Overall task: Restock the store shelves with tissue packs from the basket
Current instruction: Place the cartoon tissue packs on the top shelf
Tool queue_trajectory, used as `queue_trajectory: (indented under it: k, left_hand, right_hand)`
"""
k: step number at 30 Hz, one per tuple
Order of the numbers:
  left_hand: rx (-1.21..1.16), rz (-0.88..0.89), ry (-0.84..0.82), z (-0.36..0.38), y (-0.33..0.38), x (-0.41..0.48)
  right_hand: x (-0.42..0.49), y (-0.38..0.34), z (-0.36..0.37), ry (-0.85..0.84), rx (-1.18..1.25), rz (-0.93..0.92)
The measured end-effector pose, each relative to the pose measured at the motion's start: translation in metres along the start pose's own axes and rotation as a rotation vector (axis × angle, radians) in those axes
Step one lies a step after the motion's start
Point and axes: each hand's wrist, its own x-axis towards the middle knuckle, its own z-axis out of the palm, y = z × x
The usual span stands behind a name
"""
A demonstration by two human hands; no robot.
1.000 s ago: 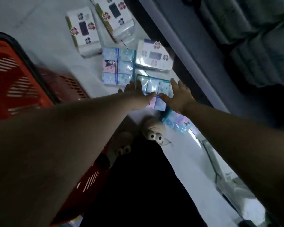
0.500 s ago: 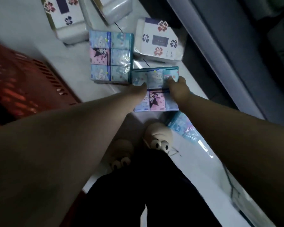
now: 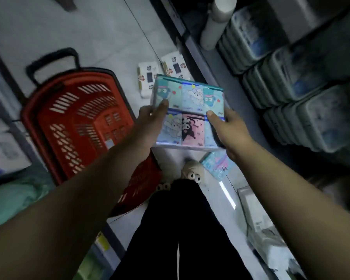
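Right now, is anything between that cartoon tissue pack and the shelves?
The left hand and right hand hold the tissue pack in open air; nothing visible lies between it and the shelves, whose visible rows look full.

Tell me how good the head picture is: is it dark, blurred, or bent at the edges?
Head view: dim; the cartoon tissue pack is fairly sharp, the red basket and shelved packs are smeared by motion blur; a glare streak lies on the floor; wide-angle stretch enlarges the forearms at the lower corners.

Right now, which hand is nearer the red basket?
Left. The left hand grips the cartoon tissue pack on its left edge, beside the red basket; the right hand grips the opposite edge, farther away.
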Motion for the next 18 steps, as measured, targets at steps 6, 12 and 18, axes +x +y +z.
queue_trajectory:
  k: [6, 12, 18]
  left_hand:
    - [-0.17, 0.196, 0.072, -0.079, 0.081, -0.134]
    - [-0.239, 0.328, 0.276, -0.129, 0.137, -0.247]
    - [-0.427, 0.479, 0.552, -0.155, 0.175, -0.338]
  right_hand:
    - [-0.126, -0.131, 0.013, -0.106, 0.1, -0.118]
    - [-0.215, -0.236, 0.022, -0.252, 0.005, -0.34]
    - [-0.29, -0.323, 0.039, -0.435, -0.148, -0.58]
